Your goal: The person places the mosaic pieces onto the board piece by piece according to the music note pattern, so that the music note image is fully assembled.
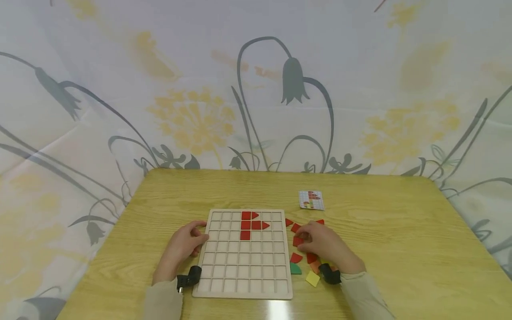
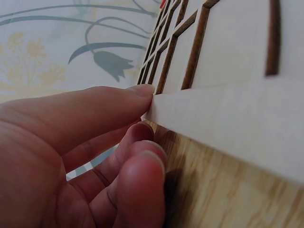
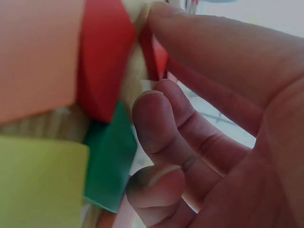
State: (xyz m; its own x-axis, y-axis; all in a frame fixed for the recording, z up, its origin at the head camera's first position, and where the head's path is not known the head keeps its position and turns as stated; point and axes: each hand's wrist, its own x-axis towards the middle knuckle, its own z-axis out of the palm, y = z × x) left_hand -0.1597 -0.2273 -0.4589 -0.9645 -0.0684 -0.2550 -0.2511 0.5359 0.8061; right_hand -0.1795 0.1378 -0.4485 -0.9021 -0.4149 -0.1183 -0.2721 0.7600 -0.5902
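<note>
A wooden grid board (image 1: 224, 271) lies on the table with several red tiles (image 1: 246, 225) set in its upper cells. At its left edge is my left hand (image 1: 185, 242), the thumb tip (image 2: 142, 90) touching the rim and the other fingers loosely bent beside it. My right hand (image 1: 325, 242) is over the loose pieces to the right of the board. Its thumb and index finger pinch a red square tile (image 1: 298, 241), partly covered by the hand. In the right wrist view a red tile (image 3: 159, 57) shows between thumb and fingers.
A small pattern card (image 1: 311, 200) lies beyond the board. Near the right hand are a green rounded piece (image 1: 295, 268), a yellow square (image 1: 313, 278), a red rounded piece (image 1: 296, 258) and orange pieces (image 1: 315, 266). Behind the table (image 1: 400, 213) hangs a flower-patterned cloth (image 1: 352, 133).
</note>
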